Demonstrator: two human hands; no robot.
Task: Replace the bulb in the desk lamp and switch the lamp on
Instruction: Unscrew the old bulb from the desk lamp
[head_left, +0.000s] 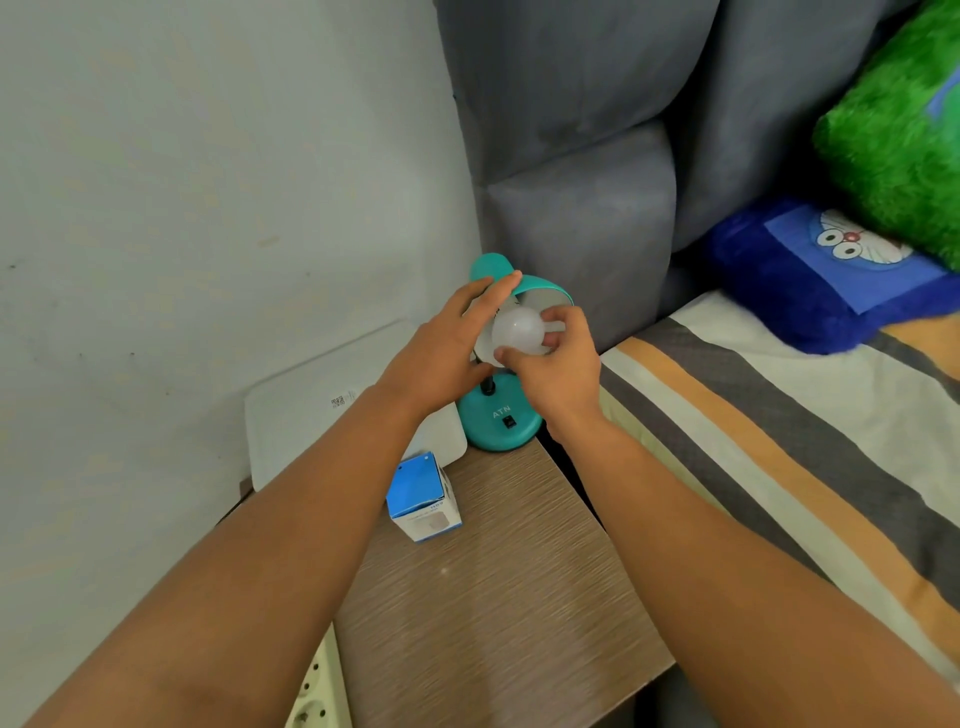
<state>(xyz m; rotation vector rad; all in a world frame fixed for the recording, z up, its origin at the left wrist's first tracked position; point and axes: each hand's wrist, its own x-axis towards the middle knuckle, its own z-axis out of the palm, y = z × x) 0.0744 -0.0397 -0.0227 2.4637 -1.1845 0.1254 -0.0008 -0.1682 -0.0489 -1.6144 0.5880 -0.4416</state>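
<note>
A teal desk lamp stands at the back of a wooden bedside table (493, 597), its round base (498, 423) bearing a black switch (510, 423). The teal shade (545, 291) is tilted toward me. My left hand (447, 348) rests against the shade's left side, fingers stretched over its top. My right hand (556, 364) pinches a white frosted bulb (519, 332) at the mouth of the shade. Whether the bulb's base sits in the socket is hidden.
A blue and white bulb box (423, 496) stands on the table in front of the lamp. A flat white box (322, 415) lies behind it by the wall. A white power strip (319, 696) is at the lower left. A bed with striped sheet (779, 441) and pillows lies right.
</note>
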